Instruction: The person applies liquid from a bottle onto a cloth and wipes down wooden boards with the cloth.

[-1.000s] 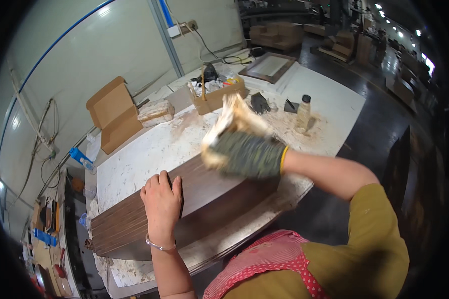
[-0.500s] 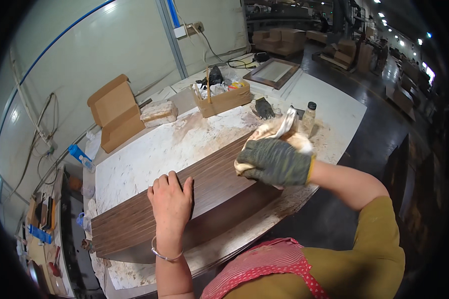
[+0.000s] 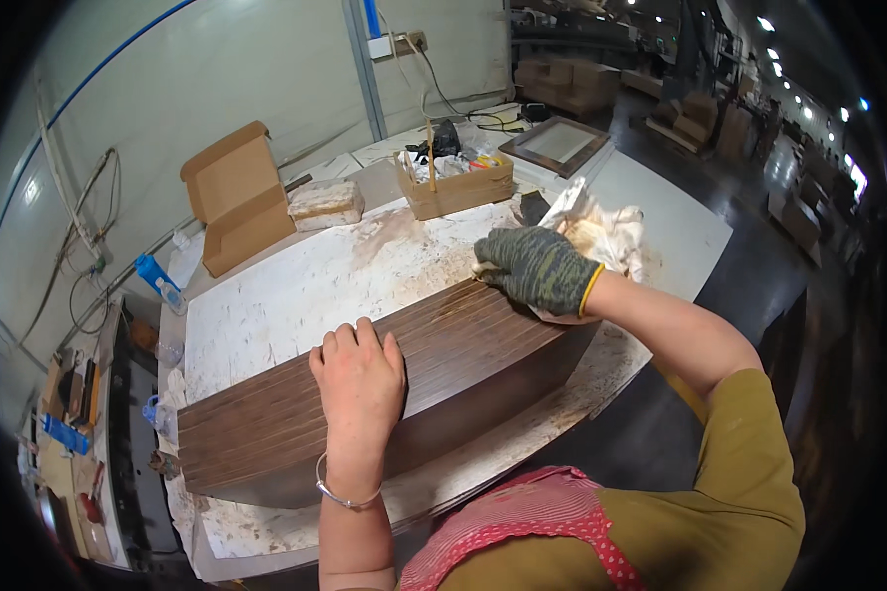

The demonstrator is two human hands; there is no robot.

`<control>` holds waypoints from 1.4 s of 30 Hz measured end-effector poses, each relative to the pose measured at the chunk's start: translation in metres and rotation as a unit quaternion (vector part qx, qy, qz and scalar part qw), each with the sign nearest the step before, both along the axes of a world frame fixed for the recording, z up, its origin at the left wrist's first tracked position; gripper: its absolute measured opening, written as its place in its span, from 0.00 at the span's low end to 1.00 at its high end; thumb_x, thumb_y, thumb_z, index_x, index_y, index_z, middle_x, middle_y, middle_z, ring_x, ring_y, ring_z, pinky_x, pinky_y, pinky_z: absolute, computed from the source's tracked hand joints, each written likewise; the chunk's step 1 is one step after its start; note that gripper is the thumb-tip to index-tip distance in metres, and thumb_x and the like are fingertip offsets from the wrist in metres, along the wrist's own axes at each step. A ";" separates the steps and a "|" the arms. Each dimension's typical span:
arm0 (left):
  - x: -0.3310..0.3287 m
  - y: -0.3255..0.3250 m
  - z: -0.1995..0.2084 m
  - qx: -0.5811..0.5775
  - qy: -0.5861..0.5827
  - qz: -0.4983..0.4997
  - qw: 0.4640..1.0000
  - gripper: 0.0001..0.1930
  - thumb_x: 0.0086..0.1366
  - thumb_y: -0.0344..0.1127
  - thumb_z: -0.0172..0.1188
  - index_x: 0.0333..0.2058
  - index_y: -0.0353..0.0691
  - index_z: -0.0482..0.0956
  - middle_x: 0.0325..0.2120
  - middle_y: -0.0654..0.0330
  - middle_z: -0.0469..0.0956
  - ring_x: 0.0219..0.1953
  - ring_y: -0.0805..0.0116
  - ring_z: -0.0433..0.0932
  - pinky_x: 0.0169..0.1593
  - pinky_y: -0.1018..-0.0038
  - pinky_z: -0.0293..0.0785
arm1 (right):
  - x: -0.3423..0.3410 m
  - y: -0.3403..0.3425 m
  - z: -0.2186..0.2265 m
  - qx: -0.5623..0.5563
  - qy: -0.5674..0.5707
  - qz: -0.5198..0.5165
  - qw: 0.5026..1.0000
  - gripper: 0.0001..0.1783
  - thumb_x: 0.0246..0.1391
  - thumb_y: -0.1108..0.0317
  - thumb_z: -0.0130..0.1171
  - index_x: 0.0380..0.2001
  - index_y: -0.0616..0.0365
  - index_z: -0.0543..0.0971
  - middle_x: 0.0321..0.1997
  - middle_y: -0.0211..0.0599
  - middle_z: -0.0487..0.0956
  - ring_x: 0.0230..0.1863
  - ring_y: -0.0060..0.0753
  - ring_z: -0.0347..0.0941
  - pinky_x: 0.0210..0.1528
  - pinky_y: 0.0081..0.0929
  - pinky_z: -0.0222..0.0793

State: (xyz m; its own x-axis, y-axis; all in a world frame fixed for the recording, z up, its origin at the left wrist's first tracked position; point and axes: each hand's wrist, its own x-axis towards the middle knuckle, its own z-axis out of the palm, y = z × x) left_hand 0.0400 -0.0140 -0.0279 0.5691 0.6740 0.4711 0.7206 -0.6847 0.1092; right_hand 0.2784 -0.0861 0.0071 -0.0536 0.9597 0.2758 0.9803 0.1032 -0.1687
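A long dark brown board (image 3: 463, 340) with pale grain lines and a thick front side lies slantwise on the worktable. My bare left hand (image 3: 360, 379), a silver bangle at its wrist, rests flat on the board's top, fingers stretched out and slightly apart. In a grey-green knitted glove, my right hand (image 3: 542, 271) is closed on a stained white cloth (image 3: 611, 241) at the board's far edge, near its right end. The cloth bunches out beyond the glove. My right fingertips are partly hidden.
The white worktable (image 3: 276, 305) is smeared with brown stains. Along its far side are an open cardboard box (image 3: 251, 241), a wrapped block (image 3: 325, 205), a carton of odds and ends (image 3: 460, 194) and a brown frame (image 3: 557, 146). A blue bottle (image 3: 158, 276) stands at the left.
My right hand has moved with the cloth to the board's far edge; the bottle behind it is now hidden. My left hand stays on the board. The whole view has shifted slightly.
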 end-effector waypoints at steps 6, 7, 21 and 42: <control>0.005 0.002 0.001 -0.033 -0.002 -0.010 0.999 0.15 0.63 0.41 0.51 0.40 0.34 0.73 0.35 0.50 0.73 0.43 0.54 0.71 0.55 0.53 0.61 | -0.048 -0.006 0.001 0.081 0.043 0.208 0.974 0.09 0.50 0.66 0.54 0.35 0.56 0.76 0.37 0.44 0.75 0.43 0.47 0.73 0.46 0.39 0.68; 0.002 0.003 0.001 -0.033 -0.006 -0.009 0.999 0.15 0.63 0.41 0.51 0.40 0.34 0.73 0.35 0.50 0.73 0.43 0.54 0.71 0.55 0.53 0.61 | -0.026 -0.005 -0.003 0.154 0.011 0.255 0.955 0.09 0.51 0.65 0.54 0.35 0.55 0.76 0.37 0.44 0.75 0.42 0.47 0.73 0.46 0.38 0.68; 0.002 0.001 0.001 -0.033 0.001 0.003 0.999 0.16 0.62 0.41 0.51 0.39 0.33 0.74 0.34 0.49 0.74 0.43 0.53 0.72 0.54 0.53 0.62 | -0.017 0.005 0.022 -0.026 -0.092 0.145 0.985 0.11 0.48 0.64 0.56 0.36 0.53 0.77 0.35 0.44 0.78 0.40 0.47 0.75 0.44 0.39 0.70; 0.000 -0.005 0.005 -0.032 -0.011 -0.011 0.999 0.16 0.61 0.40 0.52 0.40 0.32 0.74 0.34 0.49 0.73 0.42 0.54 0.71 0.53 0.56 0.62 | -0.021 0.008 0.029 -0.064 -0.124 0.098 0.985 0.09 0.48 0.62 0.55 0.31 0.54 0.77 0.33 0.43 0.77 0.39 0.46 0.75 0.43 0.40 0.69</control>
